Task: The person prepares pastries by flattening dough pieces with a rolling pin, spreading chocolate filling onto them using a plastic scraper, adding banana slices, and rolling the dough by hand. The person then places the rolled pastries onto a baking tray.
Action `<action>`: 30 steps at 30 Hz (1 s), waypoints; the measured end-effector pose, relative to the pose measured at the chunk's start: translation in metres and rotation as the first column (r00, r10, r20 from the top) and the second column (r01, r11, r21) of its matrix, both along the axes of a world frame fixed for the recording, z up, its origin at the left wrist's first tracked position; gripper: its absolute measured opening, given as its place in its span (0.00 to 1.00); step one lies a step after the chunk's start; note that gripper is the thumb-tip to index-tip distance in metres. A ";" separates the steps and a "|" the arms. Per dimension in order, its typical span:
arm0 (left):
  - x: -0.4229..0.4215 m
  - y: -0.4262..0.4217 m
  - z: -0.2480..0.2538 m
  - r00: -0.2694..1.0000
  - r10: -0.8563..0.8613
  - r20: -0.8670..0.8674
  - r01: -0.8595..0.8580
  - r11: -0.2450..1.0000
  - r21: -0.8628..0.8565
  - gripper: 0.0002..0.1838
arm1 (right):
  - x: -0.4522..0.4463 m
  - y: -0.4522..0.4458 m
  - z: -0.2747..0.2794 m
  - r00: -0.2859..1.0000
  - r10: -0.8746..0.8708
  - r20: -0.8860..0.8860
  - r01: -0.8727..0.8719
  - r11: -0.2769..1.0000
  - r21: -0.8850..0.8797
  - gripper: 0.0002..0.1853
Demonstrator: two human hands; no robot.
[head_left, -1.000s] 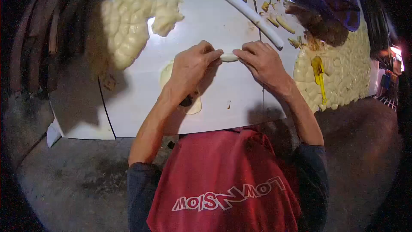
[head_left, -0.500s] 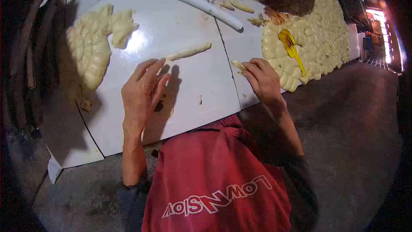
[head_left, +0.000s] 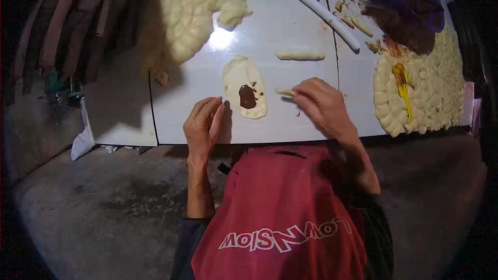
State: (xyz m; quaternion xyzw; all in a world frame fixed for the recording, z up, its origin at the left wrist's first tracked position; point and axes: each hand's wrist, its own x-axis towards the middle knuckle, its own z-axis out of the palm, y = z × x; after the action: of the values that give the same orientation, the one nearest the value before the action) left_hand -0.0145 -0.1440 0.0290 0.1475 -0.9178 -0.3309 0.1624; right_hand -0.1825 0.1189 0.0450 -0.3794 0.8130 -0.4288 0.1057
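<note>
On the white tabletop lies a flattened oval of dough (head_left: 234, 75) with a dark brown chocolate-like blob (head_left: 248, 97) on its near half. My left hand (head_left: 202, 124) hovers beside the oval's left edge, fingers loosely curved and thumb apart, with nothing visible in it. To the right of the oval, my right hand (head_left: 324, 106) pinches a slim pale banana strip (head_left: 285, 93) between thumb and fingers, its tip pointing at the dough. Beyond that hand rests a slender dough roll (head_left: 300, 56).
A pile of dough lumps (head_left: 187, 23) sits at back left. A white tube (head_left: 321, 15) lies at back right, near loose banana pieces (head_left: 361, 26) and a dark purple container (head_left: 410, 0). More dough pieces (head_left: 430, 88) spread at right under a yellow brush (head_left: 403, 91).
The view has swung left. My left hand has shifted off the flattened dough, which it mostly covered before. My right hand has brought the banana strip closer to the oval.
</note>
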 end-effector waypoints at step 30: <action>-0.008 0.000 -0.012 0.902 -0.426 0.069 0.430 0.899 -0.079 0.08 | 0.033 -0.048 -0.031 0.941 0.278 -0.194 -0.255 0.958 0.136 0.09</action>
State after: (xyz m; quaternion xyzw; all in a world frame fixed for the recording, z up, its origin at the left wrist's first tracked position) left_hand -0.0230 -0.1444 0.0167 -0.0571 -0.9459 -0.3118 0.0694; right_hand -0.1498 0.0714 0.0139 -0.5228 0.7829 -0.3231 0.0964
